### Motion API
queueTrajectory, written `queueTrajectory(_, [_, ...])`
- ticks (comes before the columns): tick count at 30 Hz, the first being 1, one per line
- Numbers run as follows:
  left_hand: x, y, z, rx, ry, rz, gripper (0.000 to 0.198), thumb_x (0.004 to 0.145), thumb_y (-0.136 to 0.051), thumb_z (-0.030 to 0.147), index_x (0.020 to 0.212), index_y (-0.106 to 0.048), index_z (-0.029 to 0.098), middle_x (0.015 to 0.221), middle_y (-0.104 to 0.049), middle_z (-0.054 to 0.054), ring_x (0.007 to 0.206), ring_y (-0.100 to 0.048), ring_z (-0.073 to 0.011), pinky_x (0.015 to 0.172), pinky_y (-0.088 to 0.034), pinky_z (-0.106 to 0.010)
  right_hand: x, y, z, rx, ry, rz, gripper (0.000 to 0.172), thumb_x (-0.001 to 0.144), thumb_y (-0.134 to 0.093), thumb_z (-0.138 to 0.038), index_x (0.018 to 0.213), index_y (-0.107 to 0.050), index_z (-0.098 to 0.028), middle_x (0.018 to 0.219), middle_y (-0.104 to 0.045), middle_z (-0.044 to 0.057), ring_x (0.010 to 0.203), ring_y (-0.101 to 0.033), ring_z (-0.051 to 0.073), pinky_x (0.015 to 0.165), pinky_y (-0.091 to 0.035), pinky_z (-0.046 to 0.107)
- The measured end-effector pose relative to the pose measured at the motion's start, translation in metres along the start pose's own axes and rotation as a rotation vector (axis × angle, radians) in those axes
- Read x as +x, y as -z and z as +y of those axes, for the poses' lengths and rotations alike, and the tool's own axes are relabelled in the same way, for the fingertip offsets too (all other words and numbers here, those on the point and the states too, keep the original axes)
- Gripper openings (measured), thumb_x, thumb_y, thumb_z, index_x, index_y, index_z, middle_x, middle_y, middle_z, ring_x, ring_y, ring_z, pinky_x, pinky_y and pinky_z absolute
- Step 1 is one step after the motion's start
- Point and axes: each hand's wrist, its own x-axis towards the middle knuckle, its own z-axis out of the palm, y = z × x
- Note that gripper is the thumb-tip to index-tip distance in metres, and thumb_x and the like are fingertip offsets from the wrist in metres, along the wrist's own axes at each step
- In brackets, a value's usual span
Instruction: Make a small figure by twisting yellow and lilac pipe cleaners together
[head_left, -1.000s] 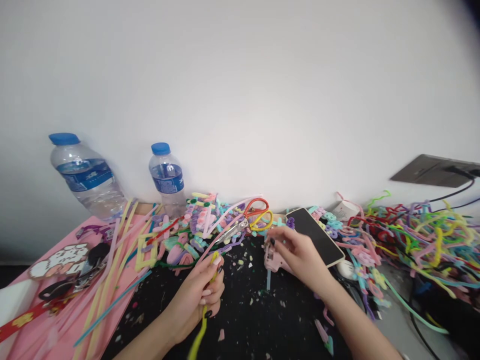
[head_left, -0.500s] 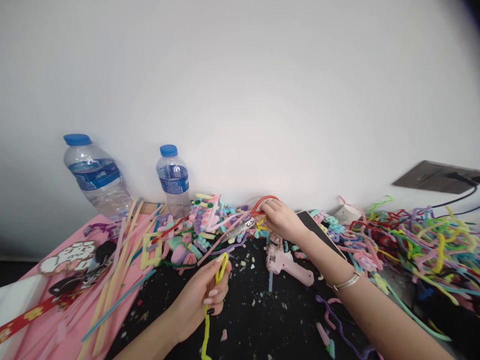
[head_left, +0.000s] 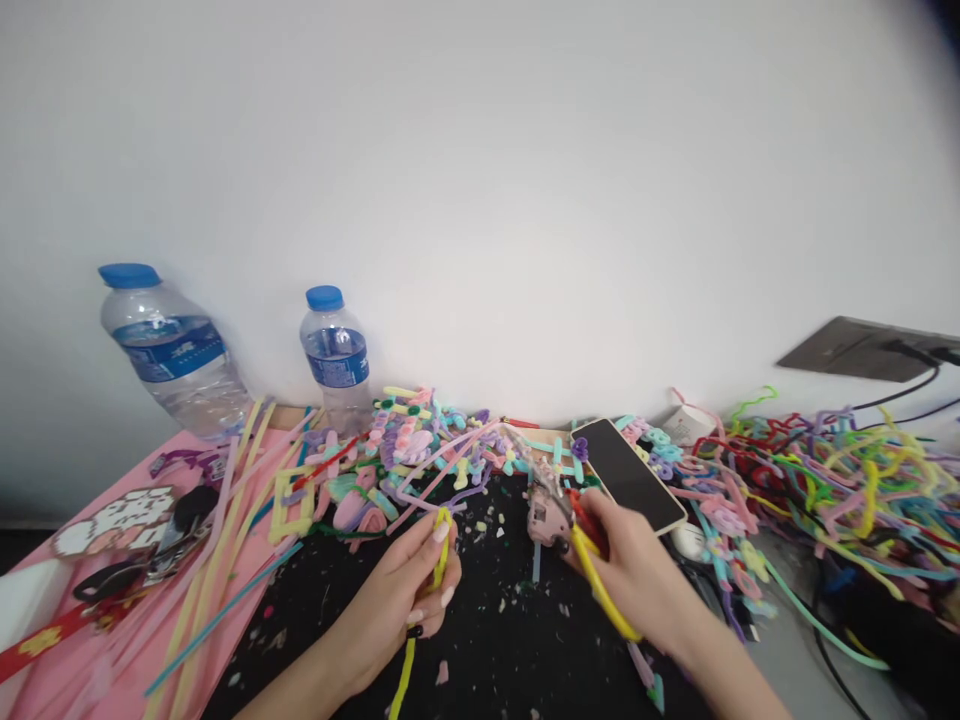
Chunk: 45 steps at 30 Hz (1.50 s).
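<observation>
Left hand (head_left: 401,590) pinches a yellow fuzzy stem (head_left: 442,550). Right hand (head_left: 641,575) now grips red-and-yellow-handled metal scissors (head_left: 592,578), lifted from mid-frame; neither is free.

Soft diffuse light, wall (head_left: 487,220) brightest mid-frame, greyer leftward, dark top-right corner

Two hands (head_left: 401,595) (head_left: 637,565), one red-and-yellow scissors (head_left: 598,585), two bottles (head_left: 176,350) (head_left: 337,358), one phone (head_left: 634,475)

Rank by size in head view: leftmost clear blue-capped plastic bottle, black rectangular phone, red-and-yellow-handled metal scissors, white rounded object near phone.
Leftmost bottle
Phone
White rounded object
Scissors unranked: right hand partly hides them.
</observation>
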Motion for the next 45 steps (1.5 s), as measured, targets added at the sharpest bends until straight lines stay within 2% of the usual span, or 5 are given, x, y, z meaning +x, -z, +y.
queueTrajectory(5, [0.001, 0.004, -0.006, 0.007, -0.001, -0.002, 0.027, 0.087, -0.047, 0.045, 0.081, -0.044, 0.018, 0.059, -0.044, 0.006, 0.041, -0.019, -0.0025, 0.041, -0.019, -0.016, -0.023, -0.034, -0.027, 0.215, -0.020, -0.048, 0.017, 0.067, -0.050, -0.016, 0.082, -0.043, -0.021, 0.080, -0.059, 0.003, 0.069, -0.053, 0.017, 0.060, -0.038, 0.025])
queueTrajectory(12, [0.004, 0.006, -0.011, -0.027, -0.066, -0.005, 0.031, 0.088, -0.047, 0.044, 0.075, -0.045, 0.016, 0.054, -0.032, 0.007, 0.045, -0.020, -0.0043, 0.043, -0.018, -0.018, -0.034, -0.061, -0.029, 0.244, 0.029, -0.050, 0.013, 0.064, -0.051, -0.015, 0.075, -0.047, -0.020, 0.070, -0.057, 0.002, 0.060, -0.049, 0.015, 0.054, -0.036, 0.023])
queueTrajectory(22, [0.006, 0.007, -0.012, 0.002, -0.087, -0.001, 0.034, 0.086, -0.050, 0.046, 0.070, -0.043, 0.017, 0.055, -0.032, 0.007, 0.045, -0.021, -0.0047, 0.043, -0.017, -0.020, -0.036, -0.066, -0.029, 0.231, 0.021, -0.037, 0.013, 0.062, -0.054, -0.017, 0.072, -0.047, -0.021, 0.066, -0.056, 0.000, 0.055, -0.050, 0.014, 0.051, -0.034, 0.022])
queueTrajectory(39, [0.005, 0.008, -0.013, 0.016, -0.038, -0.024, 0.032, 0.088, -0.047, 0.043, 0.072, -0.044, 0.016, 0.054, -0.032, 0.007, 0.045, -0.021, -0.0046, 0.044, -0.014, -0.021, -0.033, -0.065, -0.030, 0.202, -0.066, -0.241, 0.025, 0.066, -0.055, -0.029, 0.062, -0.032, -0.021, 0.062, -0.047, -0.002, 0.057, -0.037, 0.012, 0.052, -0.029, 0.022])
queueTrajectory(45, [0.004, 0.008, -0.012, 0.011, -0.030, -0.019, 0.031, 0.089, -0.045, 0.043, 0.072, -0.045, 0.016, 0.053, -0.032, 0.007, 0.045, -0.020, -0.0046, 0.044, -0.014, -0.021, -0.034, -0.067, -0.023, 0.248, -0.031, -0.215, 0.029, 0.069, -0.056, -0.031, 0.061, -0.030, -0.020, 0.059, -0.040, -0.004, 0.055, -0.032, 0.010, 0.050, -0.027, 0.021])
